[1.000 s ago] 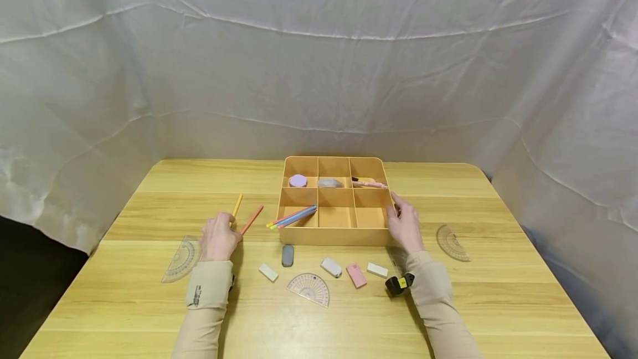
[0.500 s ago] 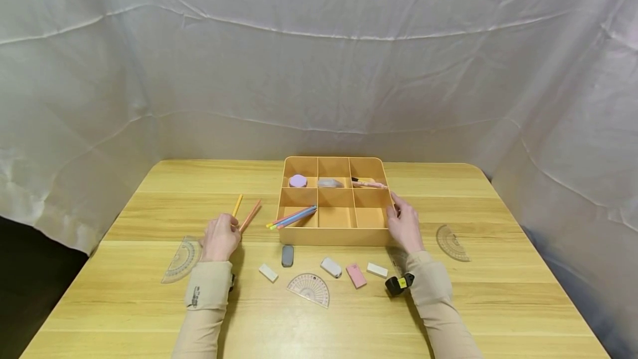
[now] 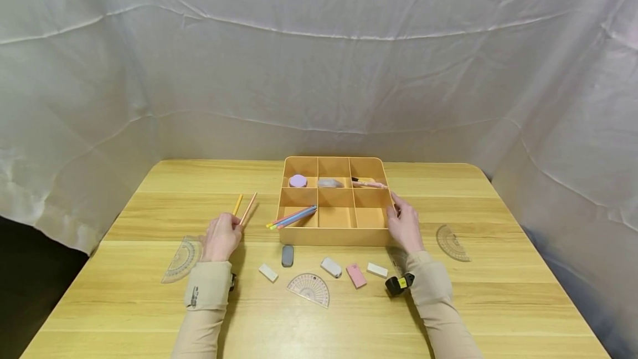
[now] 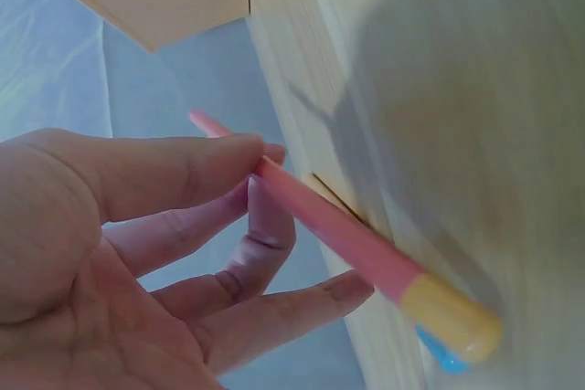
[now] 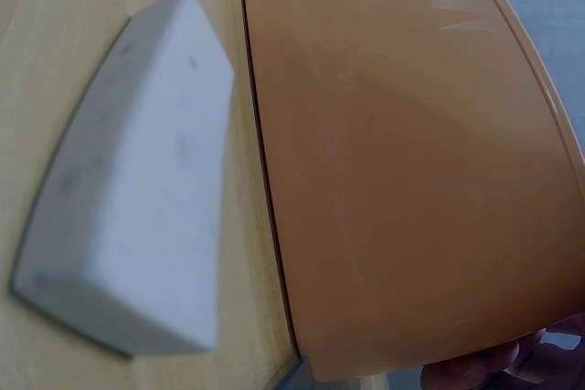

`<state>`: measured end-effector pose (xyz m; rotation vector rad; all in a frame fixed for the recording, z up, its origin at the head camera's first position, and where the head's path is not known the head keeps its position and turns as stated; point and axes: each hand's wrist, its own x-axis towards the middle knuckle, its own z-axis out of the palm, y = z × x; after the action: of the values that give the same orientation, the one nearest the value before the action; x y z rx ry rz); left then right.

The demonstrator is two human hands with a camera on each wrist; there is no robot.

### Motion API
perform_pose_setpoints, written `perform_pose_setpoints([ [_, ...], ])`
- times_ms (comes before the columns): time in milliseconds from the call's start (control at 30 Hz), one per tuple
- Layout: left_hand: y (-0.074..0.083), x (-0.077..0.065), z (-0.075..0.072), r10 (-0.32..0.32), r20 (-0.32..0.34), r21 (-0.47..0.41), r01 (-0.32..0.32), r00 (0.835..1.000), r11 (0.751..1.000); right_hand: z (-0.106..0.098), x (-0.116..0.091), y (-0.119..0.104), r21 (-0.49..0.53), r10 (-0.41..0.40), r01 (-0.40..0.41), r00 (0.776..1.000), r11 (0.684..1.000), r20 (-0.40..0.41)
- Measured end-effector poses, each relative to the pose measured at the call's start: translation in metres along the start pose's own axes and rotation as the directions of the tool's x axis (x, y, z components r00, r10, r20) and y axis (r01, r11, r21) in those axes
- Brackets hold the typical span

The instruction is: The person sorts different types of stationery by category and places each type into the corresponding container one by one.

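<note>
My left hand (image 3: 221, 237) pinches a slim pink pen (image 4: 338, 230) between thumb and fingers, and its yellow end shows low in the left wrist view. Beyond the hand lies a yellow pen (image 3: 238, 204), partly hidden by the fingers. My right hand (image 3: 405, 226) grips the right wall of an orange compartment box (image 3: 334, 236). Its fingertips (image 5: 475, 367) show below the box in the right wrist view. Several coloured pens (image 3: 294, 218) lean across the front left compartment. The back compartments hold a lilac round item (image 3: 298, 181), a greyish clear item (image 3: 330, 183) and pens (image 3: 370, 184).
In front of the box lie a grey eraser (image 3: 287, 256), white erasers (image 3: 268, 272) and a pink eraser (image 3: 356, 275). Clear protractors sit at the left (image 3: 183, 260), front (image 3: 310, 289) and right (image 3: 452, 243). A black tape-measure-like object (image 3: 397, 285) is beside the right sleeve.
The pink pen in my left hand has turned, its far tip swinging up and to the left. The right hand and the box stay where they were.
</note>
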<state>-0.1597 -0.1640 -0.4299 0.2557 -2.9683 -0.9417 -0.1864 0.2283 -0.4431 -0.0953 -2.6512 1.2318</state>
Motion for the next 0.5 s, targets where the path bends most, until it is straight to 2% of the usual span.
perform_pose_setpoints([
  [333,0.0058,0.0018,-0.0018,0.058,-0.030,-0.034,-0.059,0.998,0.998,-0.0007,0.0005,-0.0008,-0.005,-0.006,0.006,1.000,1.000,0.001],
  [500,0.0084,0.0030,-0.0041,0.085,-0.041,-0.115,-0.089,0.996,0.989,-0.0008,0.0004,-0.0009,-0.010,-0.005,0.005,1.000,1.000,0.003],
])
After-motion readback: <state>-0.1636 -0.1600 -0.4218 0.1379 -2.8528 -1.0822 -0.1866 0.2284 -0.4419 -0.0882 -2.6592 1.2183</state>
